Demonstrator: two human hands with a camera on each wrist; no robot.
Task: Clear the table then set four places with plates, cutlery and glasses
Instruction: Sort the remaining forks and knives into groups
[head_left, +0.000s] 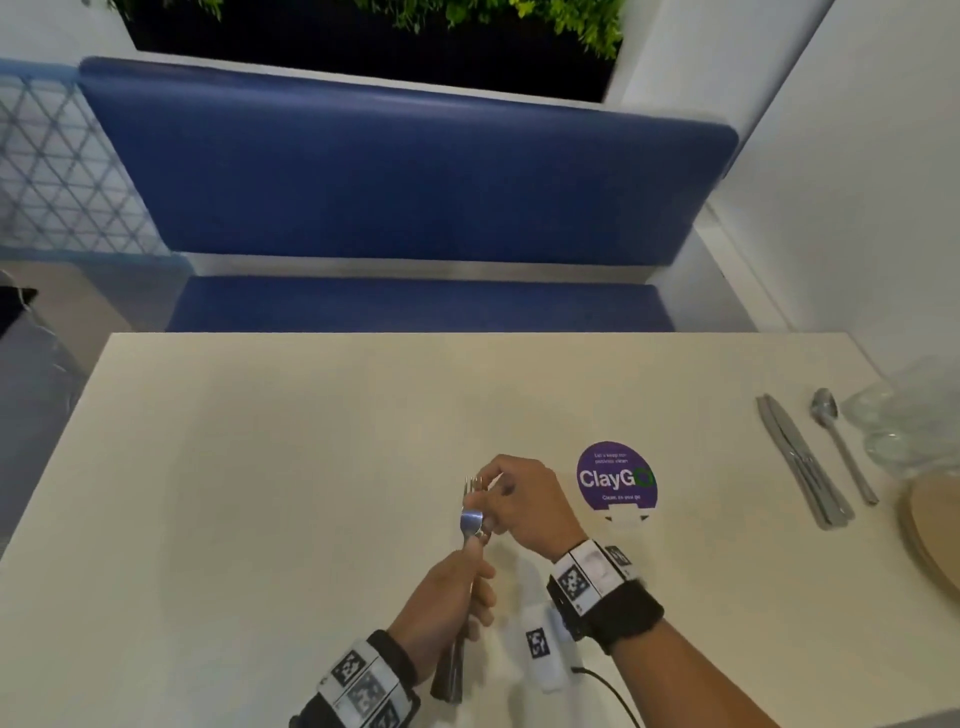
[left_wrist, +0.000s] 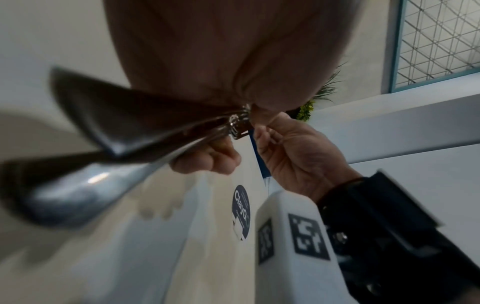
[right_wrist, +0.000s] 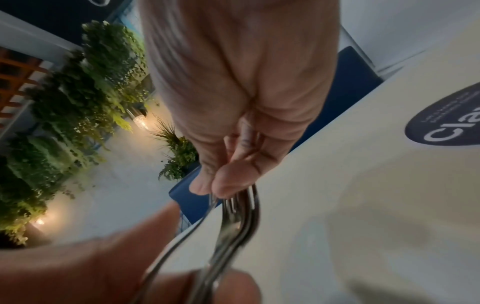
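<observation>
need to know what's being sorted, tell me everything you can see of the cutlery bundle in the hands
The cutlery bundle is shiny metal: a spoon bowl and fork tines show, the exact count unclear. The left hand grips the handles, whose ends jut out below the wrist. The right hand pinches the fork tips at the far end. It is held above the cream table, pointing away from the person.

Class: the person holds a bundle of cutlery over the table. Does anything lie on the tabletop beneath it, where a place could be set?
Nothing visible does. The left hand grips the cutlery and the right hand pinches the fork tips. The table beneath looks bare; the ClayGo sign stands to the right, apart.
</observation>
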